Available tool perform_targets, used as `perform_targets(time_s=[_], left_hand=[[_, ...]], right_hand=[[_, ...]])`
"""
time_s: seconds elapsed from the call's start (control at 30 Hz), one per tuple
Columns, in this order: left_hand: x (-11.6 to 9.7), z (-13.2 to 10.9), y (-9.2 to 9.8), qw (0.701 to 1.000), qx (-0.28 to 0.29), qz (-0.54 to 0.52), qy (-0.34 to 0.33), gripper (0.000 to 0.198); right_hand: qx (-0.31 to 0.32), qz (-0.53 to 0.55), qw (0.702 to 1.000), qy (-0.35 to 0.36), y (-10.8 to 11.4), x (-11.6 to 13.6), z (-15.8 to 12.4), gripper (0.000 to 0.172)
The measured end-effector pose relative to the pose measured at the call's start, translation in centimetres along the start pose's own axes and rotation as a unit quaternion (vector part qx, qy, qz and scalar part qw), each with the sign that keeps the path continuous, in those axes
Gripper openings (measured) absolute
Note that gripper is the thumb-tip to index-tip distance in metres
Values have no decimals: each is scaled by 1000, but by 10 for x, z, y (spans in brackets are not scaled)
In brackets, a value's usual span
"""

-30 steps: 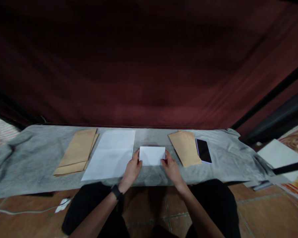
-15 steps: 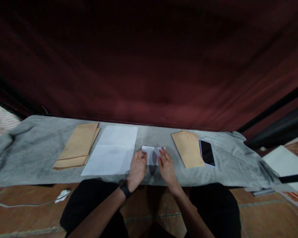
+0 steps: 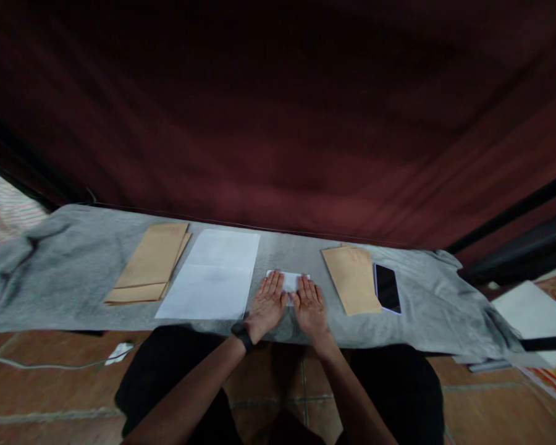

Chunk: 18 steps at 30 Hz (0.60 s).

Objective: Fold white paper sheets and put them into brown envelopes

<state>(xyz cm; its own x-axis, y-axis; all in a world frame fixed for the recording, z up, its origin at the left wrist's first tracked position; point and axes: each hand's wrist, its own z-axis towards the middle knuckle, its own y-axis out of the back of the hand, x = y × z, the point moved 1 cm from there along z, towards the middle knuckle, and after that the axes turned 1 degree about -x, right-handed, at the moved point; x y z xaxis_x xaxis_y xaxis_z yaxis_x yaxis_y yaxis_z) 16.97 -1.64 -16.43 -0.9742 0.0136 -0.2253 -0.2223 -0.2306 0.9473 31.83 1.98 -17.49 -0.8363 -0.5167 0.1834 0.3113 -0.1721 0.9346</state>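
A small folded white paper [image 3: 291,282] lies on the grey cloth [image 3: 97,247] in front of me, partly covered by both hands. My left hand [image 3: 267,304] rests flat on its left part, fingers stretched forward. Over the right part, my right hand [image 3: 310,306] lies flat too, thumb pointing inward. Left of my hands is a large white sheet [image 3: 210,275] with a crease across it. Brown envelopes [image 3: 151,256] are stacked at the left, and more brown envelopes [image 3: 353,278] overlap at the right.
A phone [image 3: 387,288] with a dark screen lies right of the right envelopes. Behind the cloth hangs a dark red curtain [image 3: 278,154]. White paper [image 3: 535,309] is at the far right. A cable [image 3: 41,366] runs across the tiled floor at the left.
My left hand has moved right and flattened onto the small paper. My right hand has also come down flatter on it. The view has shifted slightly.
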Motion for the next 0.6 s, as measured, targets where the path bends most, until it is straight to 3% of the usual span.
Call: perform_targets(time_s=[0.3,0.43,0.6], left_hand=[[7,-15,6,999,-12,3,47,59],[5,-16,8,998,7,-4,56,60],[1,-14,12,998,32,6,55,60]], right_hand=[[6,-14,1000,-22,7,-23,-10,55],[-13,-8,999,-29,13,-10,-11,55],[23,12,998,66,10,16,-18,55]])
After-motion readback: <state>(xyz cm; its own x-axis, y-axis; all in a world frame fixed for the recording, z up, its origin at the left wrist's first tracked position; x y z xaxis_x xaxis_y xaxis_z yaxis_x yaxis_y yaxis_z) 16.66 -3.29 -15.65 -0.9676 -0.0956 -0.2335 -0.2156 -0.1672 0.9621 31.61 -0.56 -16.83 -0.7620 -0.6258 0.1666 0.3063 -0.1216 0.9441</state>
